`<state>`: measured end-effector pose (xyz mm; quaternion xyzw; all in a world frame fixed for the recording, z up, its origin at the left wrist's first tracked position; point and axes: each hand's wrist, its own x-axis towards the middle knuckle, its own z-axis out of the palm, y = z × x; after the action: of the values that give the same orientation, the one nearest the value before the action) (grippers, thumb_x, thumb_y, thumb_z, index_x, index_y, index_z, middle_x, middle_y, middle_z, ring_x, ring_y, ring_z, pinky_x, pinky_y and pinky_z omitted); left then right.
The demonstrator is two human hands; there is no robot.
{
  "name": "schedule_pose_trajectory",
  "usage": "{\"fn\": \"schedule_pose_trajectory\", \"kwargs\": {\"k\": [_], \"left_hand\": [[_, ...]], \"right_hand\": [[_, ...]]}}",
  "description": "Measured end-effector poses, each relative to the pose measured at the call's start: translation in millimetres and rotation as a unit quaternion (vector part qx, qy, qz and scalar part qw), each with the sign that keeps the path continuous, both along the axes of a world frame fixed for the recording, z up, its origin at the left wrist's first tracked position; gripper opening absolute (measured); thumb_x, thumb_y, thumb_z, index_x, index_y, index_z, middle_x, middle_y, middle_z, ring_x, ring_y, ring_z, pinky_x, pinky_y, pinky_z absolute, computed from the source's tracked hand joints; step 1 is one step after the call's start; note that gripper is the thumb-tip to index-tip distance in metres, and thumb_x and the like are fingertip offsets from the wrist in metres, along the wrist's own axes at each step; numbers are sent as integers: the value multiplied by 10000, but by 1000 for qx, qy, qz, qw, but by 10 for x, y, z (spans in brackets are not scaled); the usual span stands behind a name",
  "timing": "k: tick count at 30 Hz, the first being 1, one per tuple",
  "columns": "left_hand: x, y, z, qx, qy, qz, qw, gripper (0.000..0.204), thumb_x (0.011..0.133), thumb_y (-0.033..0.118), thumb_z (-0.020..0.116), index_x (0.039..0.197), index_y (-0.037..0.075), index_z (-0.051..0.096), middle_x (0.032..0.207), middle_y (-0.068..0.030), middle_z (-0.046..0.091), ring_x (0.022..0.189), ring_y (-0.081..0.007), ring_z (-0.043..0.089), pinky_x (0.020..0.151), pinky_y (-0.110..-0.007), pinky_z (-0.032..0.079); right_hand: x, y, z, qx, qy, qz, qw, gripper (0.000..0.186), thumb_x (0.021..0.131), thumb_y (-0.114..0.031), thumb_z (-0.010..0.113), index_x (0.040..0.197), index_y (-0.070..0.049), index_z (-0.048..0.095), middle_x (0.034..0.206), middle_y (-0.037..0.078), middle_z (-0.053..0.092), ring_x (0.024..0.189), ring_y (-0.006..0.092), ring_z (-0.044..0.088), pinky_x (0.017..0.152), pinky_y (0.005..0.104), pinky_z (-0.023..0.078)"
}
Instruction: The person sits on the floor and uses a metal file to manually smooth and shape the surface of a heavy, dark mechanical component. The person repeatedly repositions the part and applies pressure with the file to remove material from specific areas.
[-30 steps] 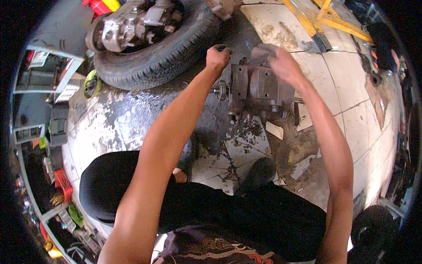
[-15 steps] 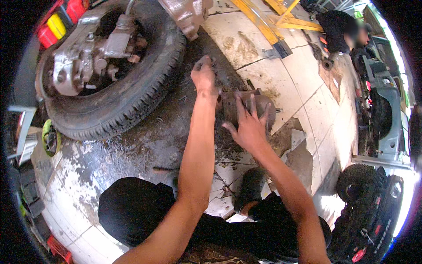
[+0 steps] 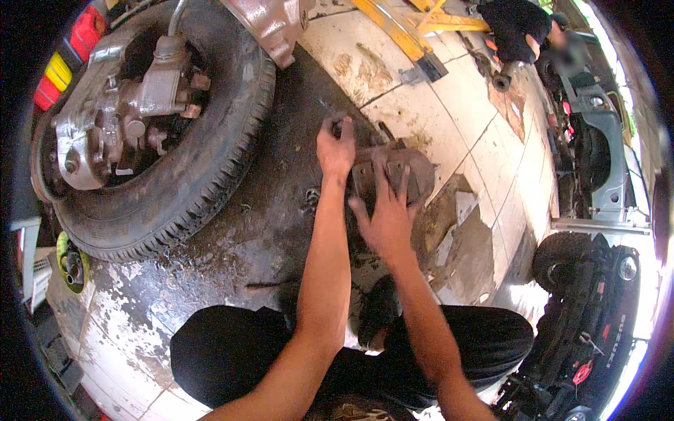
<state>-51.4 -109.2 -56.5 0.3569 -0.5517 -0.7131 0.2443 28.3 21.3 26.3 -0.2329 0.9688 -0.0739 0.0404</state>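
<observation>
The person's right hand lies over the near side of a brown-grey, blocky metal housing, its fingers spread well apart and thumb out to the left; whether the palm presses down cannot be told. The left hand is just beyond the housing's left edge, fingers curled inward around a dark patch; whether that is a small part or only grime on the fingers cannot be told. The housing rests on the floor in front of the person, between their reach and the pale tiles, and the right hand hides part of its top.

Under and left of it spreads a dark, greasy floor patch, with a thin dark rod lying nearer the person, left of the left forearm. A broken piece of grey-brown sheet lies to the right. The way left is blocked by a large black rubber tyre lying on its side; beyond stands a brownish metal casting, cut by the picture's edge. Farther off are a yellow steel frame, a person in black, a grey vehicle panel and a black bumper.

The tyre's hollow holds a bulky, silvery-brown metal assembly. At far left, a round lime-green holder contains dark pieces too small to identify.
</observation>
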Motion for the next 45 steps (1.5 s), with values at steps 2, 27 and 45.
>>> {"fn": "schedule_pose_trajectory", "kwargs": {"k": [2, 27, 45], "left_hand": [[-17, -15, -61, 16, -2, 7, 1000, 307, 918, 307, 628, 1080, 50, 674, 1028, -153, 706, 996, -303, 664, 898, -374, 476], [51, 117, 126, -65, -88, 3, 994, 372, 919, 366, 607, 1129, 66, 675, 1099, -189, 690, 1049, -363, 644, 913, -409, 478], [78, 61, 25, -81, -51, 41, 995, 393, 908, 391, 624, 1066, 37, 691, 1017, -198, 705, 978, -353, 669, 874, -408, 490]], "right_hand": [[60, 51, -63, 39, 48, 7, 998, 801, 908, -525, 561, 1525, -106, 268, 1450, 146, 484, 1484, 417, 79, 1069, 750, -40], [-153, 162, -18, 30, 91, 66, 993, 802, 913, -537, 560, 1510, -68, 301, 1493, 197, 407, 1461, 453, 148, 1048, 763, -72], [5, 140, -109, -44, 92, 31, 994, 641, 970, -514, 471, 1473, -123, 403, 1433, 212, 476, 1472, 425, 136, 1057, 749, -85]]}}
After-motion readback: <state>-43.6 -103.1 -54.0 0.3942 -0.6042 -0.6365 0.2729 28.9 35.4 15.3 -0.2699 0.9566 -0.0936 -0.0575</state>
